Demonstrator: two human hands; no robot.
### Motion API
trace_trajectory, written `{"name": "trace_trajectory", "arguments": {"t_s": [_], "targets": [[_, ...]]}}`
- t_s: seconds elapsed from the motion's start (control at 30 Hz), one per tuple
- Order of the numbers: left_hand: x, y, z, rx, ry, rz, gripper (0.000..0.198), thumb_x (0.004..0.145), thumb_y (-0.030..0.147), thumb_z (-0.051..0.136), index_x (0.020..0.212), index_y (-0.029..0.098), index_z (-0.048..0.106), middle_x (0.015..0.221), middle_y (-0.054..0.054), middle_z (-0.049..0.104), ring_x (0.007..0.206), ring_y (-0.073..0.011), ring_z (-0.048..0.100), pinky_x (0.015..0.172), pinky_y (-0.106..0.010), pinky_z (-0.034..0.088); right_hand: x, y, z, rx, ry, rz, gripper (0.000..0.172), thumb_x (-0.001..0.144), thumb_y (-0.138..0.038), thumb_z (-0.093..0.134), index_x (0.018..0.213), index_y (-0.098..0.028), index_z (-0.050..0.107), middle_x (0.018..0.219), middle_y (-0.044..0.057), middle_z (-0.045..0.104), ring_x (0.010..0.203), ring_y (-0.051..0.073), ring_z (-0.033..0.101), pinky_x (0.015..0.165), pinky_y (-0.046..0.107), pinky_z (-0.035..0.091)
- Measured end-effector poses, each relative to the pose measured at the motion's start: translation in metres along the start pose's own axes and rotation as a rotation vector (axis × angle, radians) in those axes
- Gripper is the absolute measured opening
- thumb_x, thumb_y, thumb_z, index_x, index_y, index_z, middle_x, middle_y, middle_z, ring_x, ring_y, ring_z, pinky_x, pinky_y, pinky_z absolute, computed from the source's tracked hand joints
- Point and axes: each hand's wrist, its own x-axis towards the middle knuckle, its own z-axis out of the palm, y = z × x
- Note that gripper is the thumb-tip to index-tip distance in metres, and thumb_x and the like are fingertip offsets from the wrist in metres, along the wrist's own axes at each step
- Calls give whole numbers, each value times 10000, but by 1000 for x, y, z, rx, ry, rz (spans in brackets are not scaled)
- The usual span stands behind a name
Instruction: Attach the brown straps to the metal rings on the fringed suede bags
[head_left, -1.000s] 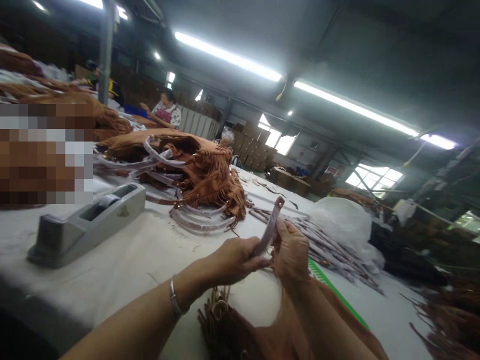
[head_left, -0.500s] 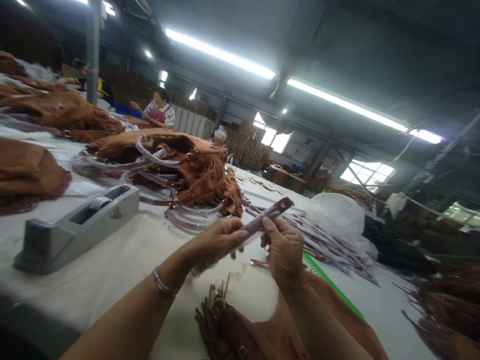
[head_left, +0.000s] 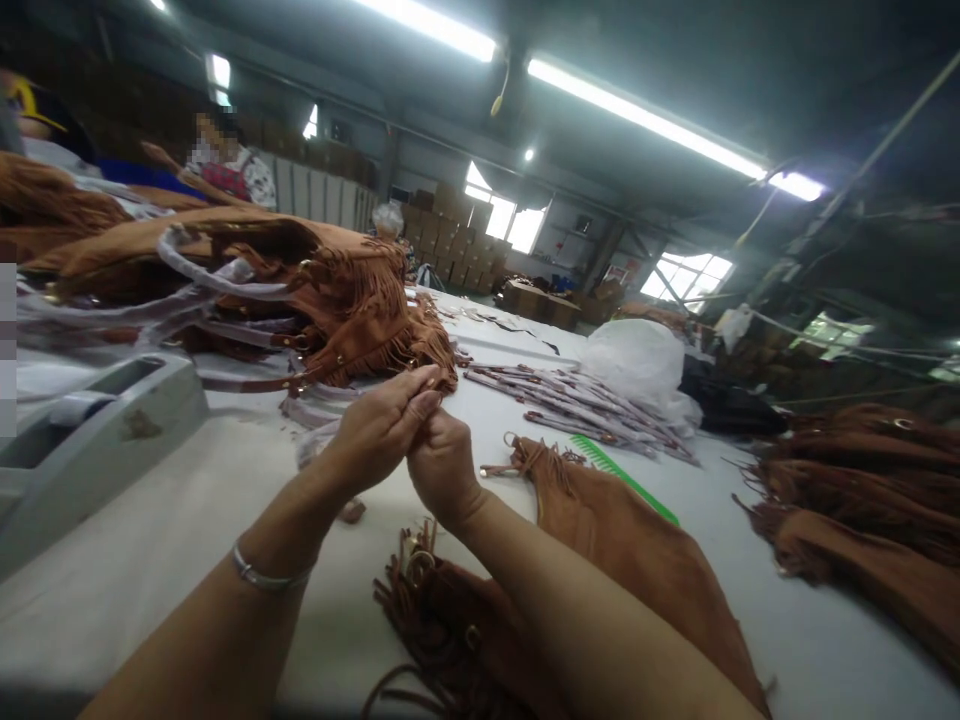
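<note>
Left hand (head_left: 386,420): curled against right; can't tell hold;
Right hand (head_left: 444,455): fisted; contents hidden;
Brown bag (head_left: 637,540): beside green strip (head_left: 626,480)

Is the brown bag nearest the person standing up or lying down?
Lying down: the bag spreads low across the white table, a green comb along its edge.

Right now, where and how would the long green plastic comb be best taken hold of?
Grip the comb, probably best by its plain near end, from the right: teeth show toward its far end, and the brown fringed leather-like bag lies along its left.
</note>
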Motion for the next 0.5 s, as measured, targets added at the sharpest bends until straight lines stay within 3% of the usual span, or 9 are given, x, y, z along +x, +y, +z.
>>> {"name": "trace_trajectory", "arguments": {"t_s": [0.1, 0.17, 0.23, 0.3, 0.37, 0.4, 0.43, 0.47, 0.5], "targets": [[2, -13, 11, 158, -175, -8, 454, 932, 403, 276, 1137, 104, 549, 1089, -124, 616, 994, -211, 570, 890, -326, 418, -9, 9, -17, -55, -178, 121, 179, 825, -231, 460, 705, -142, 558, 690, 35, 590, 633, 124, 501, 625, 242, 402], [1, -18, 21, 263, -203, -101, 378, 934, 353, 279, 1054, 103, 537, 867, -105, 640, 766, -195, 591, 719, -300, 431, -21, -2, -36, -115, -406, 184, 135, 805, -243, 512, 788, -137, 593, 738, 34, 607, 663, 129, 513, 642, 245, 399], [0, -23, 29, 338, -204, -179, 306, 930, 304, 301, 1034, 107, 510, 754, -77, 616, 650, -176, 565, 625, -275, 393, -39, -25, -60, -196, -682, 247, 242, 817, -370, 538, 869, -146, 615, 799, 43, 622, 715, 150, 533, 669, 260, 407], [-1, -28, 35, 382, -230, -171, 286, 935, 312, 310, 1007, 126, 516, 768, -69, 603, 672, -167, 557, 616, -264, 369, -62, -47, -83, -287, -925, 280, 398, 763, -524, 578, 942, -173, 628, 886, 67, 631, 801, 203, 553, 718, 308, 426], [-2, -31, 41, 430, -269, -126, 307, 938, 358, 314, 935, 151, 540, 853, -71, 590, 748, -169, 551, 634, -262, 355, -89, -58, -103, -395, -1011, 333, 764, 637, -588, 673, 1270, -198, 498, 1229, 134, 530, 1071, 310, 487, 897, 419, 390], [-3, -32, 45, 456, -287, -114, 322, 938, 376, 315, 901, 157, 548, 893, -72, 582, 776, -172, 544, 637, -264, 347, -101, -57, -111, -465, -1034, 358, 923, 628, -553, 690, 1398, -172, 352, 1394, 179, 363, 1205, 363, 377, 976, 477, 319], [-4, -33, 48, 472, -305, -118, 333, 938, 382, 309, 880, 159, 550, 912, -71, 577, 783, -174, 539, 635, -266, 340, -112, -53, -118, -542, -1040, 396, 983, 641, -468, 689, 1452, -143, 237, 1469, 200, 206, 1275, 389, 279, 1013, 508, 265], [-5, -34, 51, 475, -321, -140, 339, 941, 376, 298, 872, 159, 549, 898, -69, 577, 772, -173, 535, 631, -268, 333, -120, -46, -124, -603, -1028, 427, 955, 669, -362, 654, 1465, -119, 185, 1485, 205, 143, 1302, 386, 239, 1028, 509, 245], [-6, -34, 54, 469, -328, -172, 343, 943, 368, 288, 868, 157, 548, 857, -66, 581, 750, -172, 533, 630, -270, 329, -126, -38, -130, -630, -1015, 444, 890, 684, -275, 605, 1460, -107, 202, 1472, 206, 189, 1297, 365, 268, 1027, 485, 262]]}}
